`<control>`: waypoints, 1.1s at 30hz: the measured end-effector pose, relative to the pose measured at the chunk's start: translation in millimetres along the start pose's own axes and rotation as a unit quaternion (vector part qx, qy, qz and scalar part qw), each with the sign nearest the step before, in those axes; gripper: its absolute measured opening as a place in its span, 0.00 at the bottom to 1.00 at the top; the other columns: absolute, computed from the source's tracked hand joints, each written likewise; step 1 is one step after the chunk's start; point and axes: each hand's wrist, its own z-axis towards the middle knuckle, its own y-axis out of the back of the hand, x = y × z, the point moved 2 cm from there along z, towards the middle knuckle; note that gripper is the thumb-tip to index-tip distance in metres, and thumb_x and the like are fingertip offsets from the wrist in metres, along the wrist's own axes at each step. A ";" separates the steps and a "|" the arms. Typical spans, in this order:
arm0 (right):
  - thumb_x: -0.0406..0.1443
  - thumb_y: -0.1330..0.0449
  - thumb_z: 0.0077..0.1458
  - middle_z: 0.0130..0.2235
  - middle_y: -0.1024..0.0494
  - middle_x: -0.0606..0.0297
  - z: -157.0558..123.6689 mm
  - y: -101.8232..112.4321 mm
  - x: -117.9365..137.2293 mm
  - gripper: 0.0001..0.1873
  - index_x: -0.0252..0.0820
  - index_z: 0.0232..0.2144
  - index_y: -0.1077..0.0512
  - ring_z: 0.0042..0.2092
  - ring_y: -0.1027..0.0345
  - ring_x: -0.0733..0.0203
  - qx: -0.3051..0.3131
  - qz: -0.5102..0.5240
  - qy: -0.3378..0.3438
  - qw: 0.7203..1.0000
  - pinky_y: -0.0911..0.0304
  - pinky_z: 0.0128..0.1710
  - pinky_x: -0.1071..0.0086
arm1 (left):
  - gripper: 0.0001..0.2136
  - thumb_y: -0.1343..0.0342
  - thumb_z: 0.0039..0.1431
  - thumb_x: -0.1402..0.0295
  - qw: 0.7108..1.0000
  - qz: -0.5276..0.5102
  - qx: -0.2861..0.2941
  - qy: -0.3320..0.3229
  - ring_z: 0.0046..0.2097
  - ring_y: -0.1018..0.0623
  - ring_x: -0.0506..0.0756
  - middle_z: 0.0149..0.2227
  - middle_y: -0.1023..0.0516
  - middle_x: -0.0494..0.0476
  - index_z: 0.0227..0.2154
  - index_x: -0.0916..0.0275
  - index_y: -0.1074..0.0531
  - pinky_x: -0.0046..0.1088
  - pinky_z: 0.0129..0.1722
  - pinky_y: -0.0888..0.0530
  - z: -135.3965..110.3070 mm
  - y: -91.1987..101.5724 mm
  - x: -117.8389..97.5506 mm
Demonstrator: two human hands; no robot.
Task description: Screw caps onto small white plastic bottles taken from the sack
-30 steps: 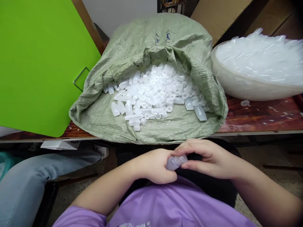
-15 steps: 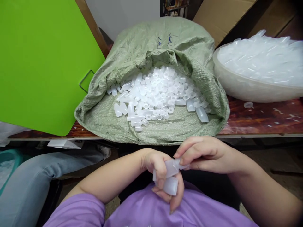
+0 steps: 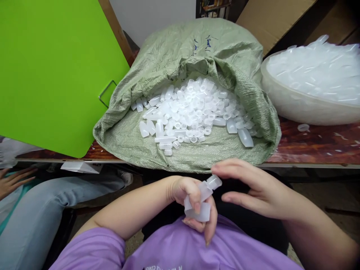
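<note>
While my left hand (image 3: 191, 193) is closed around two translucent plastic pieces (image 3: 204, 213), one with its narrower end (image 3: 214, 182) pointing away from me and to the right, the thumb and fingers of my empty right hand (image 3: 258, 191) stand apart just beside that end. Both pieces are nearer me than the edge of the counter (image 3: 317, 150), where a green woven sack (image 3: 197, 159) lies with its mouth toward me and small translucent parts (image 3: 194, 108) heaped inside. On the sack's right is a piled bowl (image 3: 298, 108).
</note>
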 end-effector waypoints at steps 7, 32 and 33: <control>0.41 0.49 0.60 0.41 0.26 0.58 0.7 -10.3 -7.1 0.16 0.41 0.48 0.34 0.41 0.31 0.62 0.023 0.049 -0.037 0.998 0.35 0.38 0.71 | 0.13 0.43 0.37 0.67 0.995 0.050 -0.064 -0.052 0.19 0.33 0.52 0.19 0.31 0.53 0.28 0.69 0.24 0.27 0.16 0.37 -5.3 5.1 5.9; 0.44 0.52 0.58 0.23 0.30 0.62 23.5 -27.6 8.2 0.19 0.39 0.24 0.31 0.25 0.40 0.61 -0.108 -0.198 0.356 0.907 0.48 0.24 0.65 | 0.03 0.43 0.36 0.72 0.980 0.153 -0.125 0.013 0.21 0.35 0.50 0.18 0.32 0.48 0.19 0.62 0.26 0.26 0.20 0.37 -15.0 -15.4 2.5; 0.42 0.53 0.57 0.19 0.34 0.65 26.1 -28.5 10.3 0.20 0.41 0.19 0.34 0.22 0.45 0.62 -0.113 -0.181 0.370 0.904 0.52 0.22 0.66 | 0.03 0.43 0.36 0.72 0.981 0.152 -0.121 0.013 0.21 0.35 0.50 0.18 0.32 0.48 0.19 0.63 0.26 0.25 0.20 0.37 -13.2 -17.4 1.5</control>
